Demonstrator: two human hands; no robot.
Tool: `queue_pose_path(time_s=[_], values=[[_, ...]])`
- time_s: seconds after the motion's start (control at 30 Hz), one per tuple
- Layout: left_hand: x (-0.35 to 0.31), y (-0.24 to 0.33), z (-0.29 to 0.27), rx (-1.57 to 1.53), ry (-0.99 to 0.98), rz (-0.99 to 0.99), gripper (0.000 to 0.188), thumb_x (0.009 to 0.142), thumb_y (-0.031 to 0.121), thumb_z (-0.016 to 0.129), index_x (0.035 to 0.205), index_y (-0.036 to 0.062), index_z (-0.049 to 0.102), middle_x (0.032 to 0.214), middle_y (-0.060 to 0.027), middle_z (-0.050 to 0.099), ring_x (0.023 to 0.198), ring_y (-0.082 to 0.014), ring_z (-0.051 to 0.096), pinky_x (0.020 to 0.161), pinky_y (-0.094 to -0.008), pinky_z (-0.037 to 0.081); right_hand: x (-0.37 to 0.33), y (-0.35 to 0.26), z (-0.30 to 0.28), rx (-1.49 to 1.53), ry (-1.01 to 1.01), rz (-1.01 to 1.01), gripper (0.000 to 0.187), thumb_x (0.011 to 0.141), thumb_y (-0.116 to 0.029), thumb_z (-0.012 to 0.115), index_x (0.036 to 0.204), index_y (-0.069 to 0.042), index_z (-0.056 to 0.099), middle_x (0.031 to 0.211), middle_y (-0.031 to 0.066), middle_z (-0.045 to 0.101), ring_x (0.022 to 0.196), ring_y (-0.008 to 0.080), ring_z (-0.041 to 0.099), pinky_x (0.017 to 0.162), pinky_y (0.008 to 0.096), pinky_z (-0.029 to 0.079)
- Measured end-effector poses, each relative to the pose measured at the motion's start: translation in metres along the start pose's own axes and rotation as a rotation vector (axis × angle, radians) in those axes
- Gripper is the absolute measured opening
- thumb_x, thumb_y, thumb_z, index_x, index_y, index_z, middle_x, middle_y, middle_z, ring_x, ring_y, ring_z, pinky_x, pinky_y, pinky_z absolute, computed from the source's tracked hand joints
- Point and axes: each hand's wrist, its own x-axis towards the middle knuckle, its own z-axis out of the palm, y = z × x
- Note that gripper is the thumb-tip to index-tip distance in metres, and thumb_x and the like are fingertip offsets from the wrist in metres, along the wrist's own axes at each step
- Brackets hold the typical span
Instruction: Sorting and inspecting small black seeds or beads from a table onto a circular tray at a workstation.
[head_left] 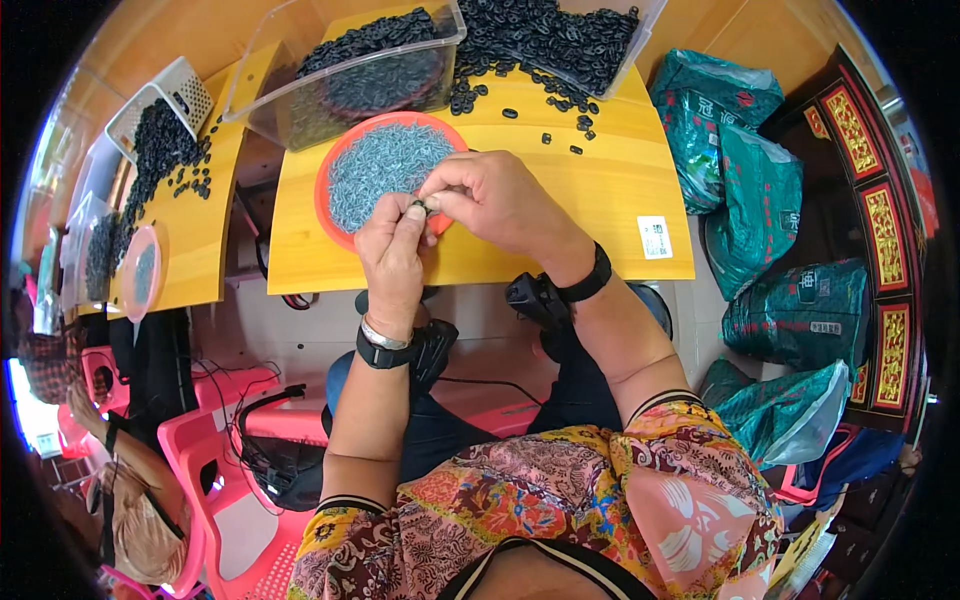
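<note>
My left hand (392, 245) is closed, pinching a small black plastic piece (419, 205) between thumb and fingers. My right hand (490, 200) meets it there, its thumb and forefinger pressed together at the piece; whatever they hold is hidden. Both hands are above the near right edge of a round red-orange bowl (322, 195). Inside the bowl lies a heap of small grey metal screws or pins (385, 165). The bowl rests on a yellow wooden table (560, 220).
Behind the bowl stands a clear plastic bin (275, 110) of black pieces. Another heap of black pieces (540, 40) spills from a tipped bin. Green woven sacks (750, 200) line the right side. At left, a person (140, 500) sits near a second table (195, 260).
</note>
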Motion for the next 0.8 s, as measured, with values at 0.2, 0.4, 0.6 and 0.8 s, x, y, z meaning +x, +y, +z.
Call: queue_pose_path(time_s=[0.2,0.4,0.6,0.8], values=[[0.002,0.0,-0.009,-0.033,0.048,0.026,0.01,0.088,0.004,0.047,0.083,-0.0003,0.055,0.066,-0.0012,0.052,0.058,-0.0079,0.046,0.056,-0.0212,0.039,0.003,0.012,-0.021,0.003,0.138,0.1,0.016,0.082,-0.006,0.059,0.095,0.002,0.065,0.08,0.0049,0.066,0.071,0.0059,0.058,0.065,0.0209,0.046],[0.013,-0.002,-0.017,-0.172,0.15,-0.093,0.009,0.089,0.007,0.049,0.082,0.0036,0.053,0.065,-0.0006,0.051,0.056,-0.0078,0.048,0.051,-0.0195,0.038,0.018,0.057,-0.035,-0.355,0.176,0.174,0.023,0.077,-0.015,0.062,0.096,0.0,0.065,0.085,0.0132,0.067,0.075,0.0231,0.064,0.069,0.0311,0.049],[0.011,-0.001,-0.022,-0.188,0.166,-0.119,0.01,0.089,0.007,0.048,0.081,0.0044,0.052,0.065,-0.0004,0.051,0.053,-0.0066,0.047,0.046,-0.0179,0.036,0.036,0.056,-0.012,-0.502,0.039,0.176,0.031,0.068,-0.021,0.067,0.095,-0.006,0.066,0.08,0.0128,0.065,0.073,0.0277,0.062,0.067,0.0348,0.049],[0.01,-0.001,-0.013,-0.229,0.103,-0.142,0.009,0.089,0.007,0.048,0.081,0.0045,0.052,0.064,-0.0001,0.051,0.052,-0.0061,0.047,0.046,-0.0173,0.035,0.04,0.062,-0.009,-0.654,0.082,0.059,0.03,0.069,-0.021,0.067,0.096,-0.009,0.067,0.079,0.0128,0.064,0.075,0.0275,0.062,0.068,0.0363,0.048]])
